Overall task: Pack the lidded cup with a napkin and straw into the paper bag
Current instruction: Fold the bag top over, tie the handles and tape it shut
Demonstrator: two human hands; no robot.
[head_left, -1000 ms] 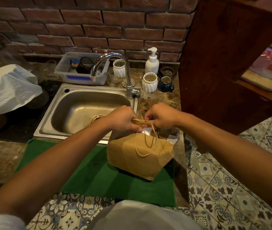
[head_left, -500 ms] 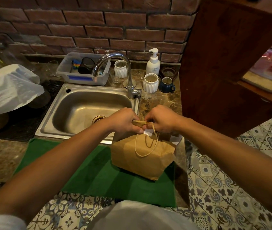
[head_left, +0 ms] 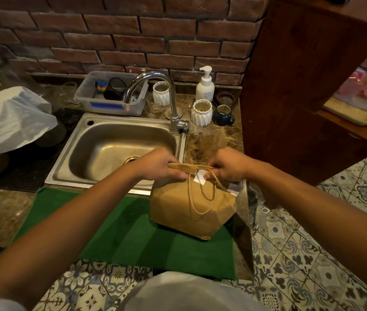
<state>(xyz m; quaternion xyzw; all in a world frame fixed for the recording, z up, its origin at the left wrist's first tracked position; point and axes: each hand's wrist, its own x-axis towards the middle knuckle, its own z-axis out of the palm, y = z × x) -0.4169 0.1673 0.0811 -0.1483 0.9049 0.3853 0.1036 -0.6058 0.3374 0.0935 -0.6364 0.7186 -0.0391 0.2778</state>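
The paper bag (head_left: 191, 207) is sitting on a green mat (head_left: 119, 234) on the table (head_left: 214, 140), right in front of the sink (head_left: 119, 144). The left hand (head_left: 155, 164) and the right hand (head_left: 228, 163) are both pinching the folded top of the bag, one at each end, with the fingers closed tight on the paper. It looks like the hands are holding the top flat and shut so nothing can fall out. A small white sticker (head_left: 200, 178) is showing just under the fold, between the two hands, and it may be there to keep the top stuck down. The string handle (head_left: 200, 198) is hanging loose down the front of the bag because nobody is lifting it. The bag is looking full and puffy, so the lidded cup, the napkin and the straw are probably inside, but the closed top is hiding them and I cannot tell for sure. The mat is likely there to give the bag a soft, dry spot near the wet sink. The packing seems to be almost done, with only the closing of the top left to finish.
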